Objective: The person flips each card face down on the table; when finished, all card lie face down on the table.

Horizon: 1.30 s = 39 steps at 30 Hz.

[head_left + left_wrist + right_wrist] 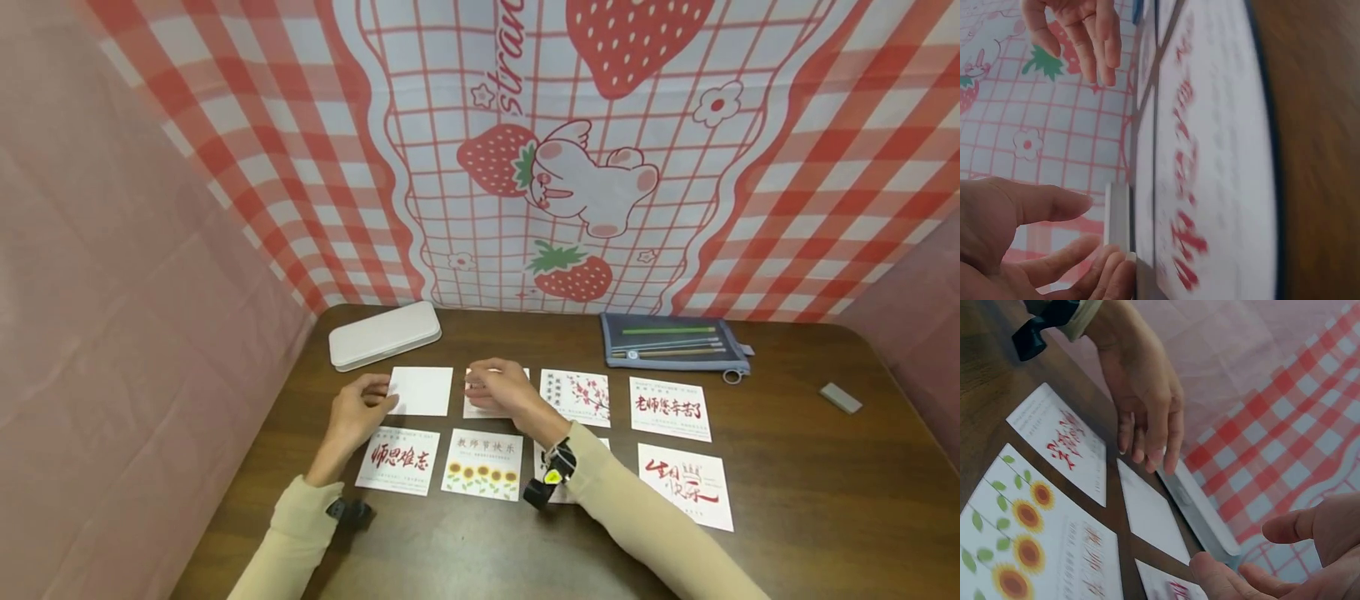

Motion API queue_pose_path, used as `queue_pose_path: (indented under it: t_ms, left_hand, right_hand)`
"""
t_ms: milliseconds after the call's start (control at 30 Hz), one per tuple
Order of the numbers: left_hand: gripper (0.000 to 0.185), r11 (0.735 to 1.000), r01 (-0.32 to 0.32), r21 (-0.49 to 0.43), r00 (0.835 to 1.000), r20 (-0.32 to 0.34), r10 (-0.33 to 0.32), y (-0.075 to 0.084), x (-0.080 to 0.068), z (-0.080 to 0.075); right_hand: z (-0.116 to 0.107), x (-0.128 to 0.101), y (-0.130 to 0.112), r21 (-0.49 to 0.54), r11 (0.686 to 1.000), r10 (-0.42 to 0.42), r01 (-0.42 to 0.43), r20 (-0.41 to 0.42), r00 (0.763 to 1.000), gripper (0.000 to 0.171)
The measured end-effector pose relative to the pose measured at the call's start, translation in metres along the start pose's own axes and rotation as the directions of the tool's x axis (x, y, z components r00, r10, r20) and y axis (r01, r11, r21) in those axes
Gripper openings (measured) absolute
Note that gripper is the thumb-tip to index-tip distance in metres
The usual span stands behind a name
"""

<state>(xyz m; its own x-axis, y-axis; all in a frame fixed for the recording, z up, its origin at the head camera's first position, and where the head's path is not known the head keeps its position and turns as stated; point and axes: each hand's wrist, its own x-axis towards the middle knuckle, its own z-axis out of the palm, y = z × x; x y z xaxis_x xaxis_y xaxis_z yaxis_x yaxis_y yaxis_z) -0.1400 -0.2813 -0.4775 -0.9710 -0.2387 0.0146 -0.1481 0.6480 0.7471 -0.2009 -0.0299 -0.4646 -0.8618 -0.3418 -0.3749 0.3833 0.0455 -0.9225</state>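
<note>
Cards lie in two rows on my brown table, spaced apart, I judge, so that each face can be read without lifting it. At the left of the upper row sits the blank white card, its plain side up; I can't tell whether the underside is printed. My left hand is at that card's left edge, thumb and fingertips spread apart with nothing pinched between them, seemingly placed there to square its edge without covering it. My right hand hovers over the next card, hiding most of it, thumb and fingers wide and holding nothing; whether any fingertip touches, I can't tell. Below, at centre, the sunflower card lies flat beside the red-lettered card at lower left. The white case and blue pencil pouch stand behind the rows, probably to leave the front free for my arms.
</note>
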Motion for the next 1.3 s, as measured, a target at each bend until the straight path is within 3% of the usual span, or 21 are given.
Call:
queue_pose_path:
  t_ms: [167,533,867,1300]
  left_hand:
    - [0.038,0.996,-0.053,-0.077,0.998,0.028,0.055,0.015,0.0,0.011]
    - [0.045,0.969,-0.039,-0.244,0.978,0.188,0.087,0.049,-0.008,0.045]
    - [0.055,0.976,-0.03,-0.217,0.961,0.262,0.088,0.064,-0.014,0.071]
    - [0.061,0.981,-0.058,-0.183,0.964,0.247,0.103,0.069,-0.018,0.08]
  right_hand:
    - [-0.021,-0.008,-0.003,0.014,1.0,-0.027,0.027,-0.009,1.0,0.047]
    - [-0.065,-0.025,-0.001,-0.02,0.999,0.025,-0.026,-0.028,0.999,0.052]
    - [-0.084,-0.039,0.011,-0.012,0.999,0.034,-0.034,0.0,0.999,0.052]
    - [-0.085,-0.045,0.015,0.022,0.999,0.043,-0.043,0.012,0.999,0.053]
